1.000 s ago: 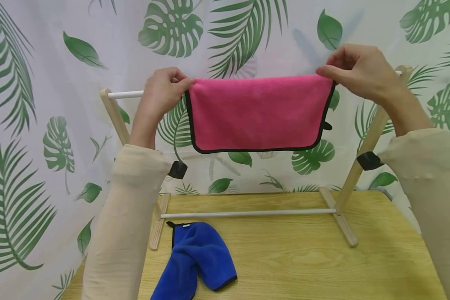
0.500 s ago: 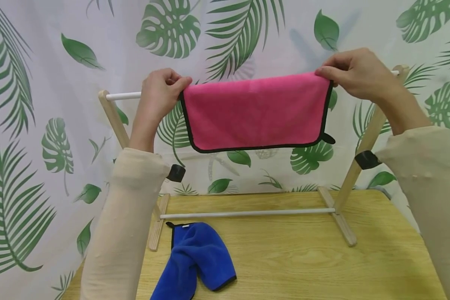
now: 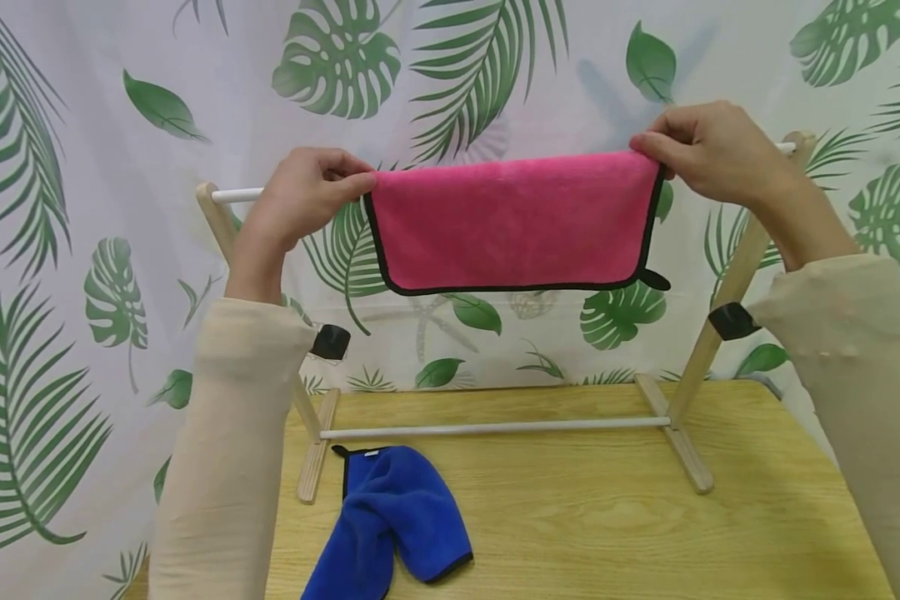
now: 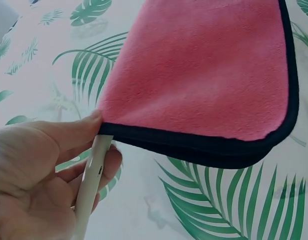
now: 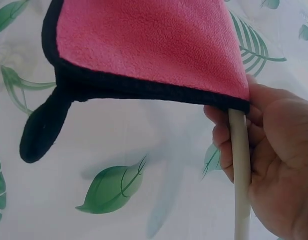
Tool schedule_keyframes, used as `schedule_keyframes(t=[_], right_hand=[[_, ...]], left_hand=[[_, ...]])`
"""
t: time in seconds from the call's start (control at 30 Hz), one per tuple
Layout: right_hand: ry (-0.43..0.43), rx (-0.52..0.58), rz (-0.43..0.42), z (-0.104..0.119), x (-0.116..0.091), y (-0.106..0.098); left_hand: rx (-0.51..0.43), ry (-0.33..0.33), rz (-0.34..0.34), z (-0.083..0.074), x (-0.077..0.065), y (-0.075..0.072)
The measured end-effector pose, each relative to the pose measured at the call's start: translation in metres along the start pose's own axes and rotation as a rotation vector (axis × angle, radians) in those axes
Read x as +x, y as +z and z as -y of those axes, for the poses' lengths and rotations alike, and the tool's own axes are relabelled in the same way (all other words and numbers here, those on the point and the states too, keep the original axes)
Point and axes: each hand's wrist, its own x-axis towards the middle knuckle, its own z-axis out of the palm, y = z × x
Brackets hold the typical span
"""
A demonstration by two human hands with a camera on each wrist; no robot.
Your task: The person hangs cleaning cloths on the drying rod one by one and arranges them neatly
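Shifted outward: left hand (image 3: 300, 200), pinching pink towel (image 3: 512, 221) at rail (image 3: 236, 194); right hand (image 3: 708, 154) pinches opposite corner.

A white fabric backdrop printed with green palm and monstera leaves (image 3: 82, 167) is being hung across the whole rear of the scene. A light yellow wooden table (image 3: 607, 533) is being lit evenly and softly in front of it.
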Motion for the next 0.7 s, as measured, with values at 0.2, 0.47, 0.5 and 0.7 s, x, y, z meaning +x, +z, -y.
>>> schedule_keyframes(t=[0.2,0.47,0.5,0.7], right_hand=[[0.058,0.032,0.024,0.0001,-0.0035,-0.0019],[0.022,-0.026,0.040,0.0003,-0.0013,-0.0033],[0.020,-0.032,0.044,0.0002,-0.0007,-0.0032],[0.036,-0.026,0.067,0.0000,0.0006,-0.0046]], left_hand=[[0.007,-0.007,-0.045,-0.0020,0.0022,0.0041],[0.032,-0.038,-0.077,-0.0030,0.0048,0.0088],[0.035,-0.041,-0.080,-0.0033,0.0049,0.0094],[0.050,-0.040,-0.071,-0.0054,0.0056,0.0091]])
